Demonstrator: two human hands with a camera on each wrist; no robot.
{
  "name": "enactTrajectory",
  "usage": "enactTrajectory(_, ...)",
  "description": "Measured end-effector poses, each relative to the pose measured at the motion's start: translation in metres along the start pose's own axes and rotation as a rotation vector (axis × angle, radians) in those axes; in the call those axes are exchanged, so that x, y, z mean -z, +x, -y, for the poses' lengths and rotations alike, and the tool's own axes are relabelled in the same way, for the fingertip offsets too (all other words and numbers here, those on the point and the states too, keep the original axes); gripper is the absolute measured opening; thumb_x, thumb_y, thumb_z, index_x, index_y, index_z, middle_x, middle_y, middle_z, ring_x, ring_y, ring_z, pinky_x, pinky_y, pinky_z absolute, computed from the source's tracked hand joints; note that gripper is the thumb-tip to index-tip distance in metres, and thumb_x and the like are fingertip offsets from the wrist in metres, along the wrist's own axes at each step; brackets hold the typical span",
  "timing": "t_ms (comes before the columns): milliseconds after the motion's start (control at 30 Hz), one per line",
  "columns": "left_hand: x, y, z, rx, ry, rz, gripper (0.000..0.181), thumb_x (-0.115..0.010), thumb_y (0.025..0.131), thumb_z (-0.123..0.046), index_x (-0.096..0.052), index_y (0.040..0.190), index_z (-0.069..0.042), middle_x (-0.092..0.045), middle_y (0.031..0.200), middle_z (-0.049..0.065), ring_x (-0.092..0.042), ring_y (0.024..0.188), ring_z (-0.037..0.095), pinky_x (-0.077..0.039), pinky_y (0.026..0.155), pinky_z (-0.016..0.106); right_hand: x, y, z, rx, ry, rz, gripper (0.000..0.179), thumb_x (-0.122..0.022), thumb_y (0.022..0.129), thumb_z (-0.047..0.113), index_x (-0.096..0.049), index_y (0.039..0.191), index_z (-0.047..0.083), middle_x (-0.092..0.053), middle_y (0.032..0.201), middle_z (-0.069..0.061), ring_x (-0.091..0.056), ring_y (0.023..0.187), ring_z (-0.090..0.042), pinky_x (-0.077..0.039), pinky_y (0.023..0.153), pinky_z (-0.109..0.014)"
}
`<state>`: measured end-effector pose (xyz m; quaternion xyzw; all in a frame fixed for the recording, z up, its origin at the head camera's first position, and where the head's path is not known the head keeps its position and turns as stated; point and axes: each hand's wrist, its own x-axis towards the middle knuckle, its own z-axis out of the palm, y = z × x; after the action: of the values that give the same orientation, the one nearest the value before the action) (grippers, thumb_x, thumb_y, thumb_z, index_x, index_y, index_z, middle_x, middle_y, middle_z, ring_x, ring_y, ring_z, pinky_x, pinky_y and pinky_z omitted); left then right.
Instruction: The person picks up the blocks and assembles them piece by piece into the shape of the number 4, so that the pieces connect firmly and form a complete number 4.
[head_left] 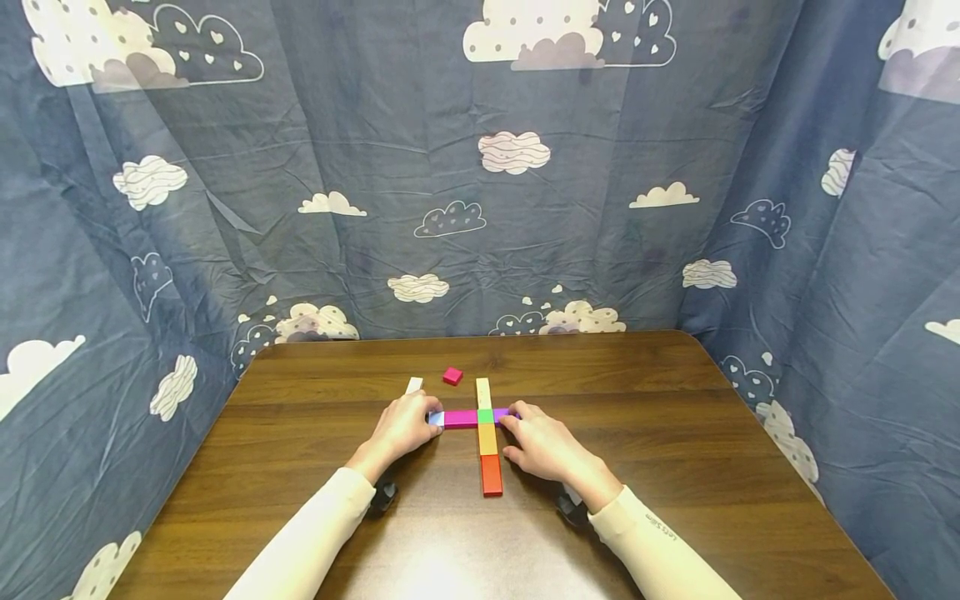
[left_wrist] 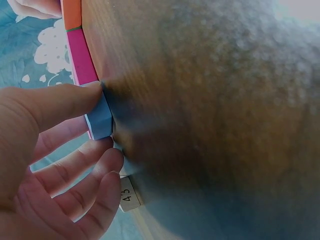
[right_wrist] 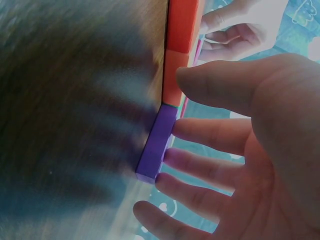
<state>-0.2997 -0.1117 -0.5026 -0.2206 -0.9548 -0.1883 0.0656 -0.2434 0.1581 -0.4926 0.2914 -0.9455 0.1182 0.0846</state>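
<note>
Flat blocks form a cross on the table: a magenta block (head_left: 461, 419) on the left, a green piece (head_left: 485, 416) at the centre, a cream block (head_left: 483, 393) behind, and an orange block (head_left: 487, 440) and a red block (head_left: 491, 476) in front. My left hand (head_left: 401, 425) pinches a light blue block (left_wrist: 102, 120) at the magenta block's outer end, thumb on its near side. On the other arm of the cross, the fingertips of my right hand (head_left: 546, 442) touch the far side of a purple block (right_wrist: 157, 142). Its fingers are spread and fairly straight, the thumb beside the orange block.
Behind my left hand lies a whitish block (head_left: 414, 384), its end printed with a number in the left wrist view. A loose crimson block (head_left: 452, 376) sits farther back on the wooden table (head_left: 637, 375). A cloud-patterned curtain (head_left: 420, 250) surrounds the table's back and sides.
</note>
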Motion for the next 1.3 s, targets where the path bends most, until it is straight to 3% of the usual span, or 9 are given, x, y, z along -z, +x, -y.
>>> enactTrajectory(733, 0.004, -0.002, 0.001, -0.023, -0.039, 0.011, 0.025, -0.084, 0.076, -0.017, -0.077, 0.1, -0.016, -0.067, 0.092, 0.0, -0.058, 0.072, 0.017, -0.049, 0.066, 0.041, -0.001, 0.0, -0.001, -0.007, 0.02, 0.009, 0.043, -0.077, 0.086, 0.022, -0.067, 0.124, 0.005, -0.057, 0.125, -0.014, -0.056, 0.117, -0.032, -0.053, 0.084, -0.053)
enactTrajectory(900, 0.012, -0.002, -0.001, -0.011, -0.051, 0.026, 0.023, -0.083, 0.079, -0.019, -0.076, 0.101, -0.016, -0.072, 0.093, -0.001, -0.063, 0.078, 0.021, -0.051, 0.071, 0.044, -0.001, 0.0, -0.001, -0.009, 0.021, 0.004, 0.043, -0.077, 0.086, 0.023, -0.067, 0.124, 0.006, -0.057, 0.125, -0.013, -0.056, 0.117, -0.031, -0.053, 0.085, -0.053)
enactTrajectory(1100, 0.027, 0.0, -0.001, 0.007, -0.071, 0.016, 0.025, -0.077, 0.086, -0.023, -0.076, 0.108, -0.011, -0.073, 0.105, 0.007, -0.069, 0.094, 0.027, -0.053, 0.08, 0.048, -0.001, -0.001, 0.0, -0.008, 0.024, 0.007, 0.043, -0.077, 0.086, 0.022, -0.067, 0.124, 0.006, -0.057, 0.124, -0.013, -0.056, 0.117, -0.032, -0.053, 0.085, -0.053)
enactTrajectory(1300, 0.041, 0.005, 0.013, 0.023, -0.061, -0.006, 0.027, -0.075, 0.087, -0.018, -0.075, 0.112, -0.009, -0.069, 0.101, 0.01, -0.067, 0.089, 0.025, -0.053, 0.077, 0.046, -0.001, -0.001, -0.001, -0.011, 0.014, 0.01, 0.044, -0.078, 0.086, 0.023, -0.067, 0.125, 0.006, -0.057, 0.125, -0.013, -0.056, 0.117, -0.031, -0.053, 0.086, -0.052)
